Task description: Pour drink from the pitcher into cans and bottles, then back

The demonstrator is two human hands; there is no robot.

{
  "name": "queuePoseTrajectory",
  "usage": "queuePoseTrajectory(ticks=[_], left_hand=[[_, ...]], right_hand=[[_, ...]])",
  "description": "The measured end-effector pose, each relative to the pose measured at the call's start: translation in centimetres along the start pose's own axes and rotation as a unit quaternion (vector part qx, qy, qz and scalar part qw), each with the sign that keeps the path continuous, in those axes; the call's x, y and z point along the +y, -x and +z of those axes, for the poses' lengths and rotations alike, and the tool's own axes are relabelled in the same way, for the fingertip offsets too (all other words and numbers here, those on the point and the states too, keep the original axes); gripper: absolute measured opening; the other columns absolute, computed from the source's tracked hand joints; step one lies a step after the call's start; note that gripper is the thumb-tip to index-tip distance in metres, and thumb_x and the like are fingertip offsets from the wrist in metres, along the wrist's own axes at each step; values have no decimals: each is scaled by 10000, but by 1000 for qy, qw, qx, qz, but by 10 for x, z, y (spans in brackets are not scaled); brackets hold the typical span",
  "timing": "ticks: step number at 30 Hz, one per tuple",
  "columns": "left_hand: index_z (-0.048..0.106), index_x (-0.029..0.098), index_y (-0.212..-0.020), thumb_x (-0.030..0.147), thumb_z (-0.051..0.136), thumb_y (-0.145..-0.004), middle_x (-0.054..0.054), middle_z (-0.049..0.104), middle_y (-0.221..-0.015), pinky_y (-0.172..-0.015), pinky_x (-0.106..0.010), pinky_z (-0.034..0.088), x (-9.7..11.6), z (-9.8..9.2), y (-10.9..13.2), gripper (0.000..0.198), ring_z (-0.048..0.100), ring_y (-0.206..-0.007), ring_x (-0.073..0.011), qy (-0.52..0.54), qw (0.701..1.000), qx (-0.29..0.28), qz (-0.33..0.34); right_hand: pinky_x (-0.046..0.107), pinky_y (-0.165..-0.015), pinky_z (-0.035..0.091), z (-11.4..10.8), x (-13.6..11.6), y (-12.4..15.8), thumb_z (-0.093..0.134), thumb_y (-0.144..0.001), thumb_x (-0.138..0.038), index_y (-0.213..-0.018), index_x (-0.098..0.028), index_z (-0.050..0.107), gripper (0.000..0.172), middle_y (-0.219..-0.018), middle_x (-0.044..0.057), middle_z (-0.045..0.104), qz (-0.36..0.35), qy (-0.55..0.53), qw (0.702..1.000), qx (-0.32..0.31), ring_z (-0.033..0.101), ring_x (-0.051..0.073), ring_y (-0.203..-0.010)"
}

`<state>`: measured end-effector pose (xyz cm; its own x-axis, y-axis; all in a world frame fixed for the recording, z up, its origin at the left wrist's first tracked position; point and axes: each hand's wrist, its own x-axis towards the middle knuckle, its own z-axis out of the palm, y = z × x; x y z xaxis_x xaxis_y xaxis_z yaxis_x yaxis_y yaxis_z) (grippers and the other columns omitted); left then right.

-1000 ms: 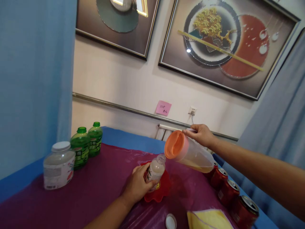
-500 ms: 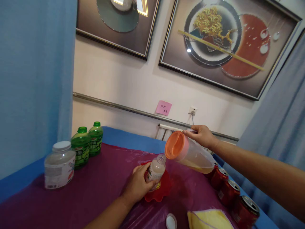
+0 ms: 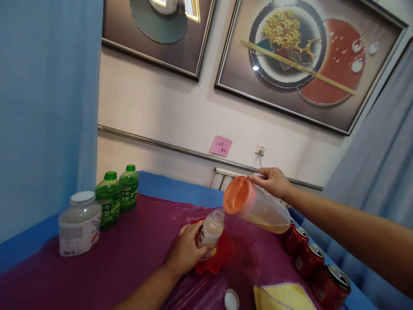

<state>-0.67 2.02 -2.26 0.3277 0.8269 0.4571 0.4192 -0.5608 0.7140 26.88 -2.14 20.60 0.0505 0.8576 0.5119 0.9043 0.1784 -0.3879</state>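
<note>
My left hand is wrapped around a small open bottle of pale liquid, which stands tilted on a red plate. My right hand grips the handle of a clear pitcher with an orange lid, tipped on its side with its spout right above the bottle's mouth. Yellowish liquid lies in the pitcher's lower side. A white bottle cap rests on the magenta table cover near the front edge.
Two green bottles and a clear white-capped jar stand at the left. Several red cans line the right edge. A yellow cloth lies at the front right. Blue curtains hang on both sides, and framed pictures on the wall behind.
</note>
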Motion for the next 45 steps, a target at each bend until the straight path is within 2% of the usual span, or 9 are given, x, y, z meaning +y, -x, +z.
queuePoseTrajectory(ticks=[45], left_hand=[[648,280,-1263,314,821,-649,-72,712,-1261,-1049,-444,431,0,-1,0,639,613,-1174,-310,0,1000,4,-1]], right_hand=[[264,-464,217,-3,1,0,563,-725,-813,-533,-235,340,648,-517,-55,299,-6,13,1000,0,285,104,-517]])
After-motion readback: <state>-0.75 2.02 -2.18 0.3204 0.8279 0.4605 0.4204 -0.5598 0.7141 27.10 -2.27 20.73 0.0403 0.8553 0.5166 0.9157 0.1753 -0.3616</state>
